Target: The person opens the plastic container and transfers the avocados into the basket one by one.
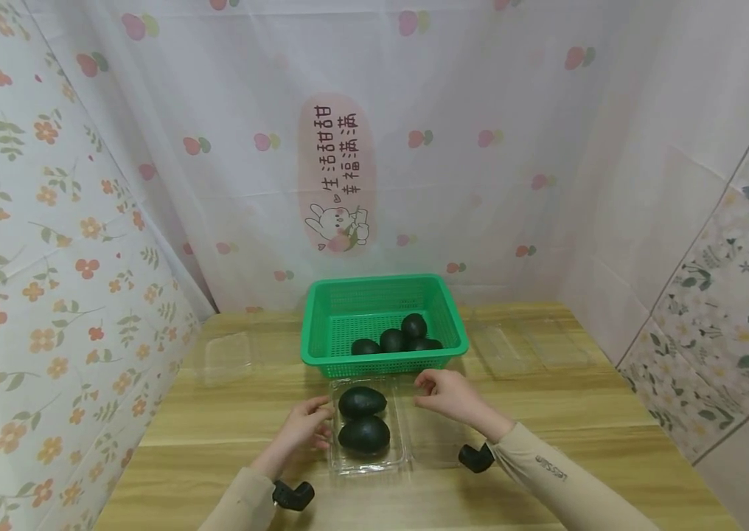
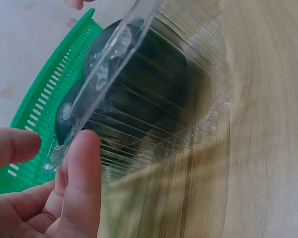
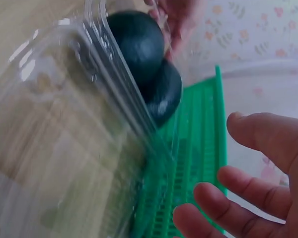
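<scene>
Two dark green avocados lie one behind the other in a clear plastic clamshell box. Its clear lid is folded out to the right. At the box's left side is my left hand, its fingers at the box wall and its thumb apart from them; whether they touch is hard to tell. My right hand hovers over the far part of the lid with thumb and fingers spread, holding nothing.
Behind the box stands a green plastic basket with several more avocados. Other clear plastic boxes lie on the wooden table, one at the left and others at the right. Printed curtains surround the table's back and sides.
</scene>
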